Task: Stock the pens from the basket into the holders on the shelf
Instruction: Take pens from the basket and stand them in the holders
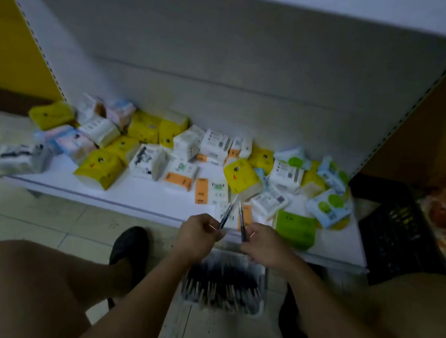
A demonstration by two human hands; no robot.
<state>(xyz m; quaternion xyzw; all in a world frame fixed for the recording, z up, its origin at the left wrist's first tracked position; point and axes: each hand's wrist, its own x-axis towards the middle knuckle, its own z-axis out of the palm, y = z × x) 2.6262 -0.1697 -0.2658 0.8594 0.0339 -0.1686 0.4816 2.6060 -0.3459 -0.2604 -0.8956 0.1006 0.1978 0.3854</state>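
Note:
A white basket [264,285] full of dark pens [222,281] sits on the floor between my feet. Just above it, my left hand [200,235] pinches one dark pen [227,213] with its tip pointing up toward the shelf. My right hand [265,246] pinches a second pen [242,218] the same way, and the two tips nearly meet. Both hands hover in front of the low white shelf [136,196]. No pen holder is visible in this blurred view.
Several tissue packs [100,168] in yellow, white, blue and green lie scattered across the shelf. A black plastic crate [397,232] stands at the right beside packaged goods. My knees fill the lower corners, and my dark shoes [129,247] rest on the tiled floor.

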